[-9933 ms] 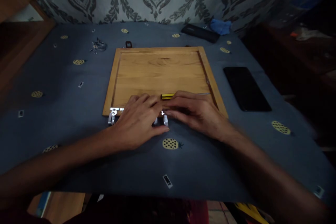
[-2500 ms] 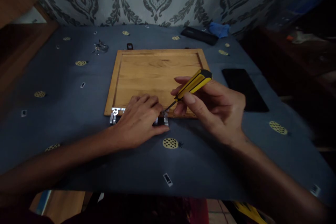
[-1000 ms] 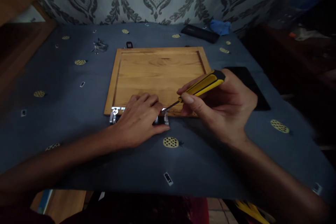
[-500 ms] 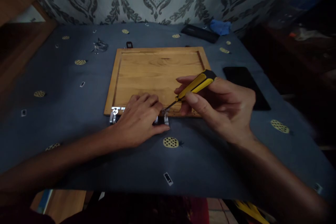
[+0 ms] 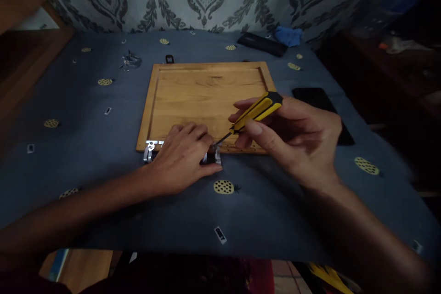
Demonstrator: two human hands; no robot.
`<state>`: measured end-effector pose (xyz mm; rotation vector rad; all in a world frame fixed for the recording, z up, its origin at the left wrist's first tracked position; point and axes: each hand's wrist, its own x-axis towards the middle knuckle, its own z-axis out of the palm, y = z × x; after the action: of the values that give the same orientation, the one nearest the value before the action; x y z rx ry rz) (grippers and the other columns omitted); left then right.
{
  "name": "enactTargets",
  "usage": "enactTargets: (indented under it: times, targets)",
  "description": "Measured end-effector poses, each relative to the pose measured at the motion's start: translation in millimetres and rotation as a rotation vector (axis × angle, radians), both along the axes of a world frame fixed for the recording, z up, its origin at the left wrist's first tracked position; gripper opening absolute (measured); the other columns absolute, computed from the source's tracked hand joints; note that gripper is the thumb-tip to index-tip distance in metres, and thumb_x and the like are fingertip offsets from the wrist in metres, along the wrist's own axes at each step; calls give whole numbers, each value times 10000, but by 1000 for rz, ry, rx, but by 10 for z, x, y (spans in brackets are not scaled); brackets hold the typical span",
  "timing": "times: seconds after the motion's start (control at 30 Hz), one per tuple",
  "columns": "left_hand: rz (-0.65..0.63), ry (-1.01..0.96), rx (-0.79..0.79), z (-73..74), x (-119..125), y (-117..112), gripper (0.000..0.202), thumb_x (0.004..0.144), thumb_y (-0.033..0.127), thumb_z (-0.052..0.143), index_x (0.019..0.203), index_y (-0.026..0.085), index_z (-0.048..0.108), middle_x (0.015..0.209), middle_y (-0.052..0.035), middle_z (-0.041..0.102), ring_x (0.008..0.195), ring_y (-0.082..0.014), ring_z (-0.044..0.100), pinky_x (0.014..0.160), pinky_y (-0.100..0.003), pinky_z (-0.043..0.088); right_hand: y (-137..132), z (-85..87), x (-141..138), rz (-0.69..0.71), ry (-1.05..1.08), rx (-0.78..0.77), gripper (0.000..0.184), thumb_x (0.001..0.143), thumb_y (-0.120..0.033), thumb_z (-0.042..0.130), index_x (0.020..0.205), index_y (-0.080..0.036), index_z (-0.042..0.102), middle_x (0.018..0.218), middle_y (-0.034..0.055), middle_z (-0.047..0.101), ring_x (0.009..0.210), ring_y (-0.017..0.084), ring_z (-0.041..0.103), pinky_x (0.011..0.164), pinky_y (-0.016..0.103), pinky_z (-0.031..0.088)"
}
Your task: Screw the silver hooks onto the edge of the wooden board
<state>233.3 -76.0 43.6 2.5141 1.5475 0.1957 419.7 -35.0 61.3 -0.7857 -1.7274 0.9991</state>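
Observation:
A wooden panel [image 5: 206,96] with a raised frame lies flat on the blue patterned cloth. A shiny metal bracket [image 5: 150,149] sits along its near edge. My left hand [image 5: 181,161] lies over the bracket, fingers curled down on it and pressing it to the panel. My right hand [image 5: 292,135] is closed round a yellow and black screwdriver [image 5: 255,112]. The screwdriver tilts down to the left, and its tip meets the right end of the bracket beside my left fingertips.
A black phone [image 5: 322,110] lies right of the panel, partly behind my right hand. Another dark flat object [image 5: 262,43] and a blue cloth [image 5: 288,36] rest at the back right. Small metal parts [image 5: 130,60] lie at the back left. A patterned wall closes the far side.
The screwdriver lay on the panel at first; my right hand now holds it with its tip at the bracket. Over the last second the handle has swung and turned slightly. My left hand has stayed put.

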Motion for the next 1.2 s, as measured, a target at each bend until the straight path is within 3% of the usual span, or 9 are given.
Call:
enactTargets:
  times: [0.27, 0.5, 1.03, 1.2]
  targets:
    - [-5, 11, -14, 8, 1, -2, 414, 875, 478, 692, 1118, 146, 648, 1148, -95, 644, 1104, -304, 556, 906, -436, 433, -29, -81, -24, -122, -8, 100, 185, 724, -327, 860, 789, -277, 694, 791, -14, 685, 556, 133, 607, 454, 298, 529]
    - [-2, 2, -12, 15, 5, -3, 385, 861, 485, 705, 1043, 150, 655, 1061, -80, 647, 1028, -281, 567, 880, -419, 438, -33, -83, -53, -218, 75, 181, 202, 808, -375, 780, 761, -262, 619, 734, -9, 642, 513, 142, 572, 413, 321, 476]
    - [-9, 6, 19, -5, -4, 2, 400, 867, 485, 696, 1089, 155, 650, 1100, -86, 649, 1052, -289, 564, 878, -423, 443, -9, -129, -25, -156, -21, 170, 203, 732, -384, 847, 798, -298, 675, 754, -19, 662, 531, 137, 581, 450, 312, 493]
    - [-12, -5, 13, -5, -7, -1, 384, 866, 479, 699, 1030, 134, 659, 1069, -97, 650, 1032, -295, 567, 871, -427, 438, 16, -37, 15, -9, -33, 48, 209, 769, -363, 822, 939, -281, 734, 889, -1, 709, 562, 118, 619, 495, 285, 533]
